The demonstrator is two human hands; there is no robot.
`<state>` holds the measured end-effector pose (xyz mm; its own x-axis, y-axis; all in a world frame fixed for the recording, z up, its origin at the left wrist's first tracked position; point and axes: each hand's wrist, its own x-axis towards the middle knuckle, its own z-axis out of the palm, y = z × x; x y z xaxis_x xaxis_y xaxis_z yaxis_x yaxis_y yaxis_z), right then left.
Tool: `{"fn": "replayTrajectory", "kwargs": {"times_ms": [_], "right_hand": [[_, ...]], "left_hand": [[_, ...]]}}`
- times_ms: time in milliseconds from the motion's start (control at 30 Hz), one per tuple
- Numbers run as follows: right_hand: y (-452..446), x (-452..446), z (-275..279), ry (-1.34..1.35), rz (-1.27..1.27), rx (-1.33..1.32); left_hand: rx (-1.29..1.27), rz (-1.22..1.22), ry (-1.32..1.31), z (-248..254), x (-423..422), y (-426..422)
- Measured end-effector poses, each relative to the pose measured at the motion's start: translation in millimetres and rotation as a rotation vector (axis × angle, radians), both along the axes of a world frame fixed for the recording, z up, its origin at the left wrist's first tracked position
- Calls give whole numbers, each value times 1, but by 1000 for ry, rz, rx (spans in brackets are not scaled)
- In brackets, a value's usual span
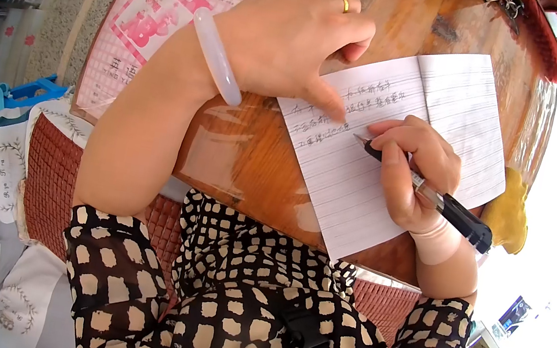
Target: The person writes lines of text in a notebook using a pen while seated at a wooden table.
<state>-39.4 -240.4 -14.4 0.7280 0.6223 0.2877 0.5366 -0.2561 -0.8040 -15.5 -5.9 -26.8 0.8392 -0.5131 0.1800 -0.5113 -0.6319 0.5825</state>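
My right hand [419,170] grips a black pen [462,220] with a clear barrel. The pen's tip points at the handwriting on a lined sheet of paper [364,196]. Several lines of handwritten characters fill the sheet's upper left, and a fold or seam runs down its right part. At the paper's upper left edge, my left hand [298,43] holds nothing; its thumb stretches over the writing while the other fingers are bent and apart from it. A pale bangle [217,57] circles the left wrist, and a gold ring [341,2] sits on one finger.
On the wooden table [252,154], a pink checked notebook [103,76] lies partly beneath my left forearm. A mustard-yellow cloth item [510,211] is beyond the paper's right edge. Red woven seat covering [51,171] shows around me, and a blue-handled bag [15,101] is at the left.
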Motion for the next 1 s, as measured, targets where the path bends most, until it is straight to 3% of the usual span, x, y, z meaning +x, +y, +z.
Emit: {"fn": "replayTrajectory", "kwargs": {"times_ms": [600,700,800,1000], "right_hand": [[1,0,4,41,-54,-11],[1,1,1,13,-58,-4],[1,2,4,3,-33,-38],[2,2,4,-18,-34,-52]], "left_hand": [[0,-76,-2,4,-4,4],[91,-26,10,6,-1,2],[-48,-139,-158,6,5,5],[-25,-141,-110,6,5,5]]}}
